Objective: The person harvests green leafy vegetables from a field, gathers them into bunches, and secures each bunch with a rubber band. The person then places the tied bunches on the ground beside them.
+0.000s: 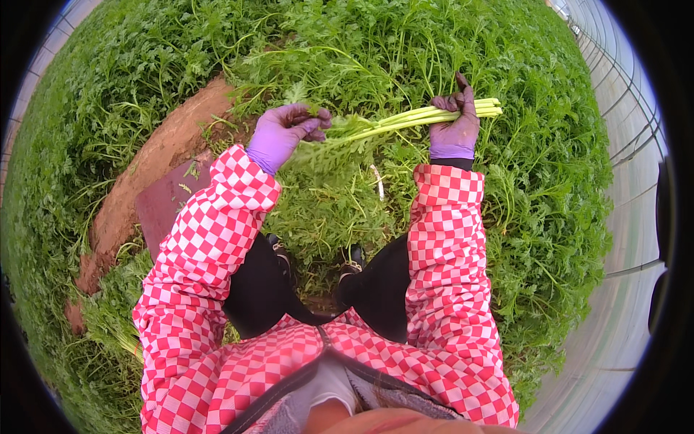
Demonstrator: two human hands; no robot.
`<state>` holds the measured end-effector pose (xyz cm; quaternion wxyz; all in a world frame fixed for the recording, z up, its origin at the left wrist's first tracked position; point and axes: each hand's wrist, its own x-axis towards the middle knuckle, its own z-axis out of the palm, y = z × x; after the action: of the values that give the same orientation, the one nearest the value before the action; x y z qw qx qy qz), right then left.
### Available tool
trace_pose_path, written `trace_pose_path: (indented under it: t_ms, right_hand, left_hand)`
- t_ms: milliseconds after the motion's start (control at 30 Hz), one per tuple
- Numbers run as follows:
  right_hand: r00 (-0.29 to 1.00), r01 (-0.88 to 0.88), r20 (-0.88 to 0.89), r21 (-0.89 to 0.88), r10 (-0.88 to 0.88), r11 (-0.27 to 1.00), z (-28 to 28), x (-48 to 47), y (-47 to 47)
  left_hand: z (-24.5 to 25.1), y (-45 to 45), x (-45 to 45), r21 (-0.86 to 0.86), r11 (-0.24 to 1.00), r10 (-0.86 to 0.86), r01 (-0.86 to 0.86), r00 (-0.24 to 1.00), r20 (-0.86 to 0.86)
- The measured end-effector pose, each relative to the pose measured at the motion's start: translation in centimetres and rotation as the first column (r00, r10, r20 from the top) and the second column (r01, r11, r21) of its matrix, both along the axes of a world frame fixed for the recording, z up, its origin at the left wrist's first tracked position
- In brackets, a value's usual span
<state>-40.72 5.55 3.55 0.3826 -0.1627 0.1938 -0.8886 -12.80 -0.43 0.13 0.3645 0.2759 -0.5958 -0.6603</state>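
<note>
A bunch of cut greens with pale stems and feathery leaves, apparently garland chrysanthemum, lies sideways before me. My right hand, in a soiled purple glove, grips the stems near their cut ends, index finger pointing up. At the leafy end is my left hand, also gloved, its thumb and fingers drawn together on some green leaf. Part of that leaf is hidden by the fingers. Beneath the bunch, more greens spread over the ground between my arms and feet.
Dense growing greens surround me. Bare brown soil curves along the left, with a dark red flat panel beside my left sleeve. A thin white strip lies among the leaves. Translucent sheeting borders the right side.
</note>
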Motion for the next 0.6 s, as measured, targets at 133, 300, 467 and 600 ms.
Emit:
trace_pose_path:
  t_ms: [133, 300, 467, 600]
  right_hand:
    - [0.969, 0.213, -0.130, 0.025, -0.208, 0.977, 0.4, 0.2, -0.1]
    - [0.878, 0.351, -0.322, -0.072, -0.355, 0.934, 0.2, 3.0, -1.3]
    - [0.938, 0.109, -0.325, -0.055, -0.121, 0.993, -0.1, 8.5, -0.2]
    - [0.921, -0.283, -0.261, 0.056, 0.288, 0.957, -0.9, 11.0, 0.9]
  left_hand:
    - [0.6, 0.1, -0.1, -0.068, 0.835, 0.076, 0.546, 0.008, 0.997]
    - [3.5, 2.7, -2.6, -0.199, 0.790, 0.121, 0.580, 0.171, 0.978]
    - [3.3, 5.2, -8.0, 0.679, 0.616, -0.301, 0.399, 0.916, -0.265]
    - [0.8, 1.8, -9.6, 0.724, 0.643, 0.424, 0.248, 0.672, -0.607]
